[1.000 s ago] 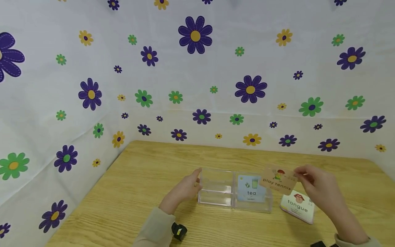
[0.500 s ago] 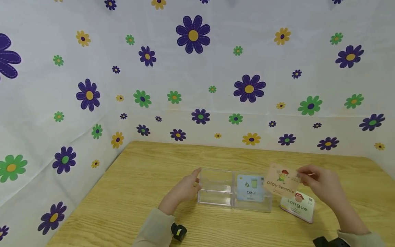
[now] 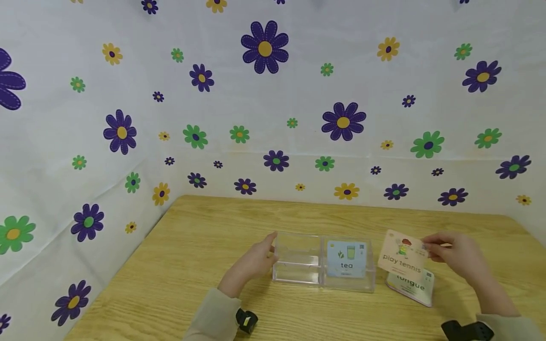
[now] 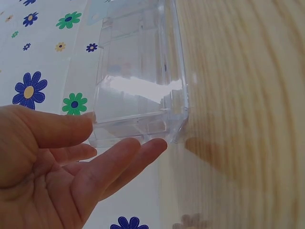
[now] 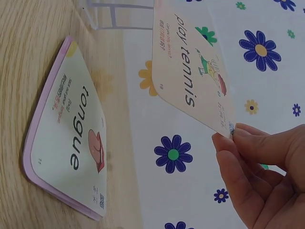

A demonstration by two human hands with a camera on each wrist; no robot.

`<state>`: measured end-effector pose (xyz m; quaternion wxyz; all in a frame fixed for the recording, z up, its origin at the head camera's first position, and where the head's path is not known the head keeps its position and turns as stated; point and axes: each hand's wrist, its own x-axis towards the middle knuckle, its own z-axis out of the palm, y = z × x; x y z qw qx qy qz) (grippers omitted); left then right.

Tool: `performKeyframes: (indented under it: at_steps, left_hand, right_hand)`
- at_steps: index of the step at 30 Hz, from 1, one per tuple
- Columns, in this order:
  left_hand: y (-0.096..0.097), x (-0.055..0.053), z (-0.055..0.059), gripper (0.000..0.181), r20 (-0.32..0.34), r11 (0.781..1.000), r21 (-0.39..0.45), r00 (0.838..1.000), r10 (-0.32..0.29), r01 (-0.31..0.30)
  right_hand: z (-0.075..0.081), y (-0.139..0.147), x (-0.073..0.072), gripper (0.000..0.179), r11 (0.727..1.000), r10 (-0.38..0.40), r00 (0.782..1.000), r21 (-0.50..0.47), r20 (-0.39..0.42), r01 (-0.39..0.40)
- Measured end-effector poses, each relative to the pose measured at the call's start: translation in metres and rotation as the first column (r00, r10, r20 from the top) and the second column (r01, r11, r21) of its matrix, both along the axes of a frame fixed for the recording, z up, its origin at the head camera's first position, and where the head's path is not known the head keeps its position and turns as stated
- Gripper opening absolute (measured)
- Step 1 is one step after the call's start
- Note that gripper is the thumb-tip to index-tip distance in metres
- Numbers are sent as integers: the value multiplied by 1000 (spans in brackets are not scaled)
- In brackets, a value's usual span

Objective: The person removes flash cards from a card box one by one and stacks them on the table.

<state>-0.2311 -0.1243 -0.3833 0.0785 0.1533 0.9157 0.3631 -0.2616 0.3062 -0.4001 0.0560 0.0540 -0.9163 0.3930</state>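
Observation:
A clear plastic holder with two side-by-side compartments (image 3: 297, 273) stands on the table. My left hand (image 3: 251, 265) rests its fingertips against the holder's left end; in the left wrist view the thumb and fingers (image 4: 119, 160) touch that end without wrapping round it. A blue "tea" card (image 3: 346, 259) leans in the right compartment. Between thumb and forefinger my right hand (image 3: 456, 253) pinches a peach "play tennis" card (image 3: 403, 253) by its right edge, held up and tilted. Below it lies a stack of cards topped by a "tongue" card (image 5: 71, 129), partly covered by the held card in the head view.
The wooden table (image 3: 230, 213) meets a white cloth backdrop (image 3: 298, 94) printed with purple, green and yellow flowers, at the back and left. Black straps (image 3: 247, 321) sit at both wrists.
My right hand has moved right with the "play tennis" card, off the "tea" card and over the "tongue" stack. The left hand stays at the holder's end.

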Motion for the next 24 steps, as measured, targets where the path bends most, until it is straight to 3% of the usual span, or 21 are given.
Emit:
performKeyframes:
  at_steps: [3,8,24]
  left_hand:
    - [0,0,0,55,6,1000,-3,1000,3,-3]
    - [0,-1,0,55,21,1000,-3,1000,13,-13]
    - [2,-1,1,55,44,1000,7,999,14,-15]
  right_hand:
    - [20,-11,14,20,1000,-18,998,3,53,18]
    - [37,-20,24,22,1000,4,996,24,93,-6]
    - [22,-5,20,17,998,37,966,41,257,-50]
